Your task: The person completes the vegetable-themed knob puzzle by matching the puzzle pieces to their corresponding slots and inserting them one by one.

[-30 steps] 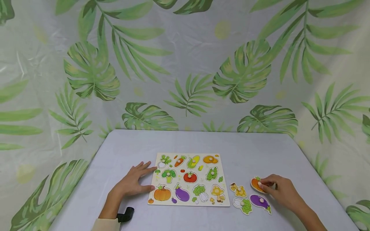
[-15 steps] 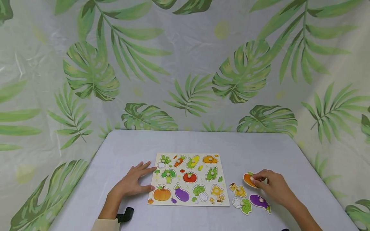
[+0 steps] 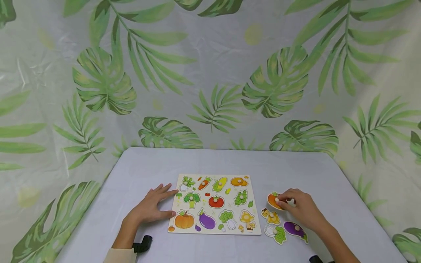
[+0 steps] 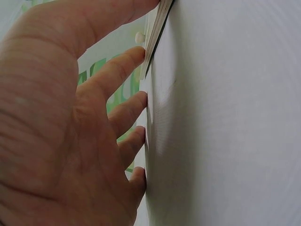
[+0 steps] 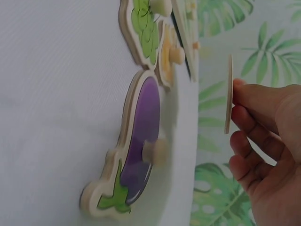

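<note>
My right hand [image 3: 302, 209] pinches the wooden knob of an orange pumpkin puzzle piece [image 3: 272, 201] between thumb and fingers. In the right wrist view this thin piece [image 5: 229, 96] appears edge-on, raised off the table. My left hand [image 3: 150, 205] lies spread at the left edge of a vegetable puzzle board [image 3: 213, 212], with index finger and thumb touching that edge. Below the held piece lie a yellow mushroom piece [image 3: 272, 217], a bok choy piece [image 3: 276, 233] and a purple eggplant piece [image 3: 296, 230], each with a knob.
Knobbed pieces such as a tomato [image 3: 216, 201] and a broccoli [image 3: 192, 199] sit in the board. Its bottom row shows pictures without knobs. A white cloth covers the table [image 3: 148, 164], and a leaf-patterned curtain [image 3: 210, 73] hangs behind it.
My right hand has carried the pumpkin piece leftward and slightly away from me, towards the board, to above the mushroom piece. My left hand and the board have stayed in place.
</note>
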`<move>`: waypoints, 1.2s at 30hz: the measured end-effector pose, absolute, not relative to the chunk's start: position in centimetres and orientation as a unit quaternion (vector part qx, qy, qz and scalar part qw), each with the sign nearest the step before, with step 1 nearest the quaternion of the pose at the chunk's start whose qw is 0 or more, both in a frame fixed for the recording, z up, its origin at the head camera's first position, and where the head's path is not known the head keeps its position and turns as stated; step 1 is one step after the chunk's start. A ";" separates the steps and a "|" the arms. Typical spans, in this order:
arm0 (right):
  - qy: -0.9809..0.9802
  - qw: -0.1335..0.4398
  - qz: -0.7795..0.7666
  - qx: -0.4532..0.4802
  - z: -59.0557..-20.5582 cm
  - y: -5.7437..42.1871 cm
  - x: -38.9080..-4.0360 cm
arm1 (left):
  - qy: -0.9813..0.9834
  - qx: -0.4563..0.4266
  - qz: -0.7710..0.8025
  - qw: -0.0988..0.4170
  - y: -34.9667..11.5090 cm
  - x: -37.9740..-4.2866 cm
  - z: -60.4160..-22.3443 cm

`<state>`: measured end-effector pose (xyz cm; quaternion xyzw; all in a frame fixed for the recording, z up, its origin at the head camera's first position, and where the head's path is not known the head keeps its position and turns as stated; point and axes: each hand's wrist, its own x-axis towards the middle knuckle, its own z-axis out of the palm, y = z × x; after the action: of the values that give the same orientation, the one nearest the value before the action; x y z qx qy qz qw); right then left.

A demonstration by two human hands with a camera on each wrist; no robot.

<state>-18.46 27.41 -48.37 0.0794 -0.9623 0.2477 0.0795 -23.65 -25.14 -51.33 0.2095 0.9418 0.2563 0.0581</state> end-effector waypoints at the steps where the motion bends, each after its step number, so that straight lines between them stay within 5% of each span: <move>1: -0.962 0.080 0.248 0.083 -48.3 27.2 -18.5 | 0.942 0.210 0.256 0.058 -25.2 -23.7 -51.4; 36: -0.923 0.057 0.325 0.199 -47.8 17.4 -20.2 | 0.942 0.209 0.255 0.056 -25.3 -23.8 -51.8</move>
<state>-20.24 17.42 -47.82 0.1990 -0.9229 0.3247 0.0574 -23.83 -25.25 -51.77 0.2092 0.9424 0.2547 0.0564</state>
